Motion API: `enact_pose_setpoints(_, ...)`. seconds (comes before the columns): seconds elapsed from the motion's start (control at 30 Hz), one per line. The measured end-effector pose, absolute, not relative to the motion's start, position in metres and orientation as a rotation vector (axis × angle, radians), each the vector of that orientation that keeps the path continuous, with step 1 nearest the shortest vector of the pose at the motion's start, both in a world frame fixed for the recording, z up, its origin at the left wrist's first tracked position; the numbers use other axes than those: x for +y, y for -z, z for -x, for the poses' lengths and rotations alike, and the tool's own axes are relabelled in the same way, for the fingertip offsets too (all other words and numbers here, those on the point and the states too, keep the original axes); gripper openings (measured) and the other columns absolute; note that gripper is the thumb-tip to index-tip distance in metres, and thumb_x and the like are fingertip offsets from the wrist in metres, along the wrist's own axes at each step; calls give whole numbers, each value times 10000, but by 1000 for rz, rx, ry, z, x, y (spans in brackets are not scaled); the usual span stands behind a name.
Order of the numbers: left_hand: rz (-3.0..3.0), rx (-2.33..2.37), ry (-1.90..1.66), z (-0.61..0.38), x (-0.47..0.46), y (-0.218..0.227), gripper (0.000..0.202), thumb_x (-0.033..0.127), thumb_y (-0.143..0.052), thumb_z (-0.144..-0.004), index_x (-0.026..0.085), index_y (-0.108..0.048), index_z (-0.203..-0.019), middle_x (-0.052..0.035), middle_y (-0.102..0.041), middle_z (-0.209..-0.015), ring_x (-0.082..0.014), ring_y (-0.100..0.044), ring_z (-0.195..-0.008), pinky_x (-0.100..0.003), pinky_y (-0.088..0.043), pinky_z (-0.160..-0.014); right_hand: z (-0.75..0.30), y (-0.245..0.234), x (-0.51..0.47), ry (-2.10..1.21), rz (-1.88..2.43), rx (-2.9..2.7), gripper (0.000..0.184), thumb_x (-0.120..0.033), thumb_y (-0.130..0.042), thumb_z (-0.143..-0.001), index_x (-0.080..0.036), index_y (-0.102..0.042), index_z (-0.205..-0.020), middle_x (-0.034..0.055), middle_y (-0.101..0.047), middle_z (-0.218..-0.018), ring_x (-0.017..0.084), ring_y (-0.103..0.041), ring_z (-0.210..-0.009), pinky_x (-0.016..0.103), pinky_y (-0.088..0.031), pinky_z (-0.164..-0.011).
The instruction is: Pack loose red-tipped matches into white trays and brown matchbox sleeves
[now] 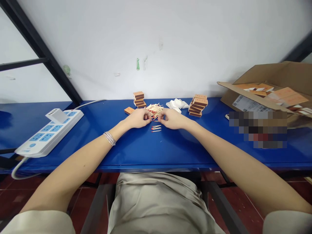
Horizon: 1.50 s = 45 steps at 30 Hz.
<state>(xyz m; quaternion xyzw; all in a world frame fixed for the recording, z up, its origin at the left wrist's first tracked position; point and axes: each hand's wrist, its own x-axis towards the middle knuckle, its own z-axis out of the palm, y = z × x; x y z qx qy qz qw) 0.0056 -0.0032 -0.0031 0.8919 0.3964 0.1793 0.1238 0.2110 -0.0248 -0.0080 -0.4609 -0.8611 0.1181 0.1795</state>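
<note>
My left hand (140, 118) is closed in a pinch at the near left side of a loose pile of red-tipped matches (155, 110). A small red match head shows at its fingertips. Opposite it, my right hand (170, 118) also pinches, its fingertips at the end of a single match (156, 121) lying between the two hands. Just in front, several matches (156, 128) lie on the blue table in a rough row, heads to the left. A matchbox (129, 110) lies flat beyond my left hand, partly hidden by it.
Stacks of matchboxes stand behind, one at left (138, 99) and one at right (198, 104). Crumpled white paper (177, 104) lies between them. A power strip (50, 133) is at left. An open cardboard box (253, 103) with matchboxes stands at right, beside a blurred-out object (258, 126).
</note>
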Motion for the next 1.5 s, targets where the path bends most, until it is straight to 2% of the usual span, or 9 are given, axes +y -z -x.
enact_pose_setpoints(0.1, -2583, 1169, -510, -6, -4, 2, 135, 192, -601, -731, 141, -703, -804, -16, -645, -687, -100, -510, -575, -234, -375, -570, -208, 7, -27, -469, 1242, -2413, 114, -202, -584, -762, -160, -682, -804, 19, -664, -737, 120, -532, -613, 232, -398, -624)
enact_pose_setpoints(0.3, -2620, 1141, -540, -5, 0, 6, 108, 217, -611, -734, 149, -690, -761, -15, -637, -688, -114, -532, -605, -243, -389, -591, -224, 11, -12, -145, 1402, -2359, 172, -185, -586, -760, -153, -689, -894, 53, -655, -815, 157, -549, -706, 255, -384, -655)
enact_pose_setpoints(0.43, -2620, 1140, -542, -4, 1, 7, 109, 224, -607, -738, 149, -684, -756, -10, -623, -664, -113, -526, -590, -246, -389, -584, -226, 14, -7, -130, 1427, -2404, 170, -169, -560, -783, -158, -688, -895, 59, -660, -830, 159, -560, -714, 253, -386, -668)
enact_pose_setpoints(0.73, -2608, 1143, -525, -4, -1, 5, 110, 201, -599, -726, 149, -686, -770, -3, -617, -656, -109, -532, -595, -232, -392, -580, -228, 4, -14, -242, 1498, -2451, 148, -78, -524, -758, -137, -658, -785, 70, -689, -783, 147, -569, -667, 239, -389, -639)
enact_pose_setpoints(0.97, -2590, 1159, -509, -5, -3, 4, 128, 202, -600, -728, 143, -693, -793, -16, -648, -706, -108, -526, -599, -234, -386, -578, -214, 6, -24, -531, 1239, -2436, 105, -176, -592, -737, -167, -688, -780, 4, -659, -704, 109, -515, -581, 227, -389, -600)
enact_pose_setpoints(1.27, -2664, 1054, -543, -3, 2, 8, 136, 209, -587, -747, 163, -684, -831, -9, -639, -730, -109, -522, -616, -239, -389, -599, -213, 22, -11, -271, 1261, -2320, 196, -158, -568, -778, -164, -689, -932, 18, -609, -731, 144, -518, -666, 252, -367, -638)
enact_pose_setpoints(1.5, -2687, 1052, -538, -2, 3, 9, 203, 219, -578, -763, 178, -701, -920, -13, -654, -784, -105, -513, -617, -234, -386, -595, -211, 25, -9, -215, 1173, -2347, 159, -141, -563, -804, -169, -673, -916, 22, -587, -698, 176, -537, -754, 264, -366, -677)
